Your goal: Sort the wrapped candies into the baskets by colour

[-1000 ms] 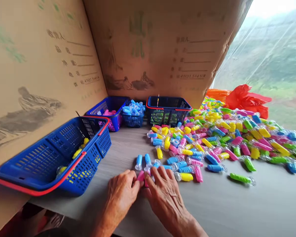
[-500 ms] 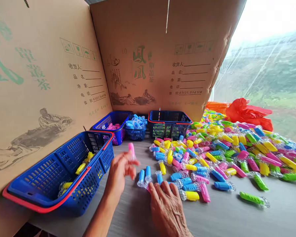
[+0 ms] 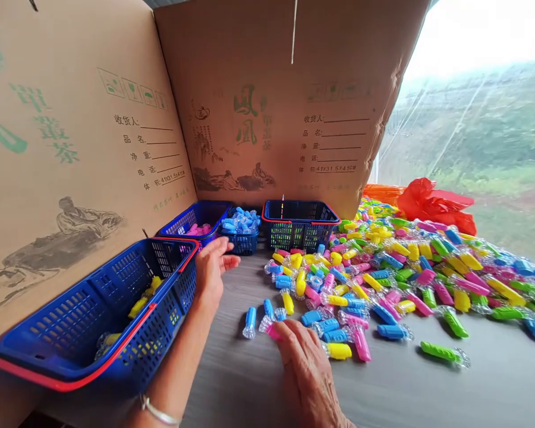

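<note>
Left hand: your left hand (image 3: 211, 273) is wide open with the fingers spread, and it holds nothing that I can see. It is in the air just beside the right wall of the big blue basket (image 3: 172, 303).

Right hand: your right hand (image 3: 305, 374) is low at the front of the counter (image 3: 236, 386), with the fingers a little bent. Its fingertips (image 3: 282, 328) are on a pink plastic capsule (image 3: 273, 331). I cannot tell if you grip it or only touch it.

Wrist: you wear a silver bangle (image 3: 158, 412) on the left wrist.

Pink capsule: it lies near the middle of the counter, partly under your right fingers, and a clear ring-shaped end shows at its far side.

Near pieces: a blue capsule (image 3: 249, 323) lies alone to the left of your right hand, and a yellow capsule (image 3: 337, 351) lies to the right of it.

Main heap: many capsules in pink, yellow, green and blue (image 3: 405, 279) cover the right part of the counter up to the back right corner.

Baskets: the big basket has a red rim and holds yellow capsules (image 3: 138, 307). At the back edge stand a small basket of pink pieces (image 3: 191, 229), a small basket of blue pieces (image 3: 243, 242) and a dark basket with green mesh (image 3: 298, 236).

Behind: a brown cardboard box (image 3: 267, 119) stands open behind the baskets, and a red plastic bag (image 3: 437, 205) lies past the heap.
</note>
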Demonstrator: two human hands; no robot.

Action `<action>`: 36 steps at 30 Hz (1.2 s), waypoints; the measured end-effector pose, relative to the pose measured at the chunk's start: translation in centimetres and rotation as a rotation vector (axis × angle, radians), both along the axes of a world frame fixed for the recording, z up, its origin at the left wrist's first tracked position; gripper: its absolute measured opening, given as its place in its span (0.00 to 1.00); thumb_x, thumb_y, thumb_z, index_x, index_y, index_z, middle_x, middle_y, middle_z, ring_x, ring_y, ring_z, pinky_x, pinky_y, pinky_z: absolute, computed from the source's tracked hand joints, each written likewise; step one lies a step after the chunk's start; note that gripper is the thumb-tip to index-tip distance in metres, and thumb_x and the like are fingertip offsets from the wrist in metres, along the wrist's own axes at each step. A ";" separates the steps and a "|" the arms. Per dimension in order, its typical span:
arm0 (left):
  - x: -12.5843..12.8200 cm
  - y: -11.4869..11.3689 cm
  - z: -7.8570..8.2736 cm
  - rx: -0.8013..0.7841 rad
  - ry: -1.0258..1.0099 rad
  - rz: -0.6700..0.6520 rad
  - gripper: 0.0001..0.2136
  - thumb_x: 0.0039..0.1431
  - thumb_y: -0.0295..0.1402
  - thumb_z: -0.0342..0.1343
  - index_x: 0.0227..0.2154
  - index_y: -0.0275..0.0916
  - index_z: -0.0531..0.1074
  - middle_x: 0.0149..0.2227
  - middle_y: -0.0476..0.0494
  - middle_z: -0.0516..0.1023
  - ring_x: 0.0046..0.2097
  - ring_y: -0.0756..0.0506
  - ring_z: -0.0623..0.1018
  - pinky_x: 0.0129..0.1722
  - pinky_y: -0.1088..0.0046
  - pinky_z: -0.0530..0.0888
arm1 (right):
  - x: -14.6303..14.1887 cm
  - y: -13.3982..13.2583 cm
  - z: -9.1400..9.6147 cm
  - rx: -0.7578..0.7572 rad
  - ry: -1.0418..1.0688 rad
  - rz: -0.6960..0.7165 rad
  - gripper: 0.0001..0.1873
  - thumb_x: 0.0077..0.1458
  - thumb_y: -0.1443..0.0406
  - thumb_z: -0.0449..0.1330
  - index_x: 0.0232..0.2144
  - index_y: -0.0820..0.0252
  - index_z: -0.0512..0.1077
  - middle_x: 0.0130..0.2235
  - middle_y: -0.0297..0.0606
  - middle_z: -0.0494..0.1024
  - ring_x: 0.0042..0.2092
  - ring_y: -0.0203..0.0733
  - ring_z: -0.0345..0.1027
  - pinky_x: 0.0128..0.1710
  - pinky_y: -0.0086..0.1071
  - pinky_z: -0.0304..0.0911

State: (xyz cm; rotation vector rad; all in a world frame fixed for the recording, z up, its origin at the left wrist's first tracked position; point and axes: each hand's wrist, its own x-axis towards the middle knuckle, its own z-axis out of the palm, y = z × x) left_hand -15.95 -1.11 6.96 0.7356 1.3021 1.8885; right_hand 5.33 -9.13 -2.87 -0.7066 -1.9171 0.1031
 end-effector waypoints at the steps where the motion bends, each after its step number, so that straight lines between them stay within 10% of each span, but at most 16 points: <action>1: 0.4 -1.1 -1.2 -0.030 0.021 -0.012 0.16 0.49 0.35 0.60 0.40 0.32 0.73 0.35 0.41 0.77 0.24 0.50 0.77 0.25 0.74 0.74 | 0.1 0.1 -0.3 -0.064 0.049 0.020 0.22 0.60 0.74 0.47 0.53 0.57 0.68 0.47 0.44 0.76 0.46 0.45 0.71 0.44 0.36 0.67; 6: 0.8 -3.5 -5.1 -0.147 -0.012 0.032 0.19 0.44 0.42 0.63 0.35 0.32 0.73 0.28 0.47 0.75 0.20 0.52 0.73 0.21 0.77 0.69 | 0.2 0.5 0.3 -0.630 0.324 0.096 0.12 0.60 0.62 0.56 0.45 0.57 0.74 0.43 0.42 0.78 0.43 0.45 0.73 0.39 0.32 0.69; 10: 0.6 -3.0 -5.9 -0.171 -0.040 0.024 0.21 0.41 0.44 0.63 0.34 0.32 0.73 0.26 0.48 0.75 0.19 0.52 0.73 0.21 0.77 0.68 | -2.4 3.1 4.3 -0.998 0.476 0.220 0.16 0.54 0.56 0.60 0.40 0.60 0.75 0.31 0.37 0.76 0.31 0.40 0.68 0.31 0.30 0.65; 16: 0.9 -2.5 -6.9 -0.273 -0.009 0.012 0.19 0.40 0.42 0.62 0.33 0.33 0.73 0.25 0.46 0.75 0.19 0.51 0.73 0.21 0.76 0.68 | -12.9 12.7 13.9 -1.185 0.676 0.648 0.16 0.39 0.66 0.63 0.34 0.59 0.69 0.28 0.31 0.73 0.32 0.40 0.71 0.36 0.36 0.68; 20: 1.4 -2.7 -7.1 -0.297 0.034 0.000 0.18 0.39 0.40 0.61 0.32 0.33 0.73 0.24 0.47 0.74 0.20 0.52 0.72 0.23 0.76 0.68 | -13.8 15.2 17.1 -1.002 0.622 0.673 0.20 0.39 0.68 0.64 0.39 0.58 0.70 0.37 0.32 0.75 0.38 0.39 0.72 0.39 0.36 0.69; 29: 2.0 -2.4 -6.2 -0.350 0.290 -0.214 0.19 0.42 0.47 0.60 0.32 0.36 0.74 0.28 0.47 0.75 0.23 0.52 0.71 0.26 0.77 0.65 | 5.3 5.9 8.3 -0.825 0.546 0.014 0.12 0.49 0.60 0.63 0.33 0.61 0.78 0.28 0.35 0.78 0.27 0.35 0.67 0.28 0.31 0.64; 36: 3.1 -2.9 -5.6 -0.547 1.093 -0.227 0.12 0.54 0.44 0.52 0.34 0.44 0.76 0.35 0.46 0.79 0.35 0.44 0.75 0.32 0.72 0.62 | 13.3 0.6 1.1 -0.606 0.307 -0.325 0.09 0.57 0.61 0.59 0.36 0.58 0.77 0.32 0.36 0.78 0.28 0.36 0.66 0.29 0.31 0.63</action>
